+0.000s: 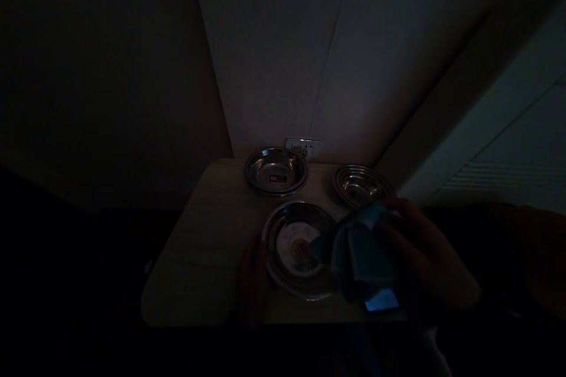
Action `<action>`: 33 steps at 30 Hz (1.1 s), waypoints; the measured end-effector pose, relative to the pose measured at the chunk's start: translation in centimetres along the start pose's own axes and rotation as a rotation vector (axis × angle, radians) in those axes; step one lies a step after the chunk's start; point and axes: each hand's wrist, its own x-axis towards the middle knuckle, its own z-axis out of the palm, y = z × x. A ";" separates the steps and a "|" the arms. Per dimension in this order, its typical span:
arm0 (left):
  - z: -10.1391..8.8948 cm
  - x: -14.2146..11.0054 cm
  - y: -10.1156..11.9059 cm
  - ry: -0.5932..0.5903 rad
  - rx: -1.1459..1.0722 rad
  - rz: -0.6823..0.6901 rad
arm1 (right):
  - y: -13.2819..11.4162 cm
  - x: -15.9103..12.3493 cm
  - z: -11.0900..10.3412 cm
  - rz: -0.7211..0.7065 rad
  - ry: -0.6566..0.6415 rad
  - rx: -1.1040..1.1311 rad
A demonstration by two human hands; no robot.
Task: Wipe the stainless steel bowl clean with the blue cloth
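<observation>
A shiny metal dish (272, 230) with a round label in its middle lies on the small table, near its front. My left hand (252, 280) is at the dish's left rim, with its fingers closed on the edge; the dark hides part of them. Bunched in my right hand (418, 247) is a blue-green cloth (365, 247). The cloth hangs over the dish's right side and covers part of it. Behind the cloth, a lit screen (381, 299) shows at the table's front edge.
The light is very dim. Stacked metal bowls (276, 171) stand at the back of the pale wooden table (194, 259), and more nested metal bowls (358, 184) are at the back right. A wall socket (305, 146) sits just behind the table.
</observation>
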 end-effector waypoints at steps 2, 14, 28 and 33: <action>0.0 0.0 0.0 -0.022 -0.008 0.016 | -0.2 0.5 0.3 0.019 0.037 0.072; -0.1 -0.1 -0.3 -0.001 -0.022 0.025 | 3.1 2.7 5.3 0.005 -0.027 -0.025; -0.2 -0.2 0.0 -0.034 -0.066 -0.011 | 1.9 2.5 8.3 -0.286 -0.170 -0.767; 0.0 -0.1 -0.3 -0.063 -0.089 -0.049 | 2.2 2.8 11.1 -0.191 -0.334 -0.952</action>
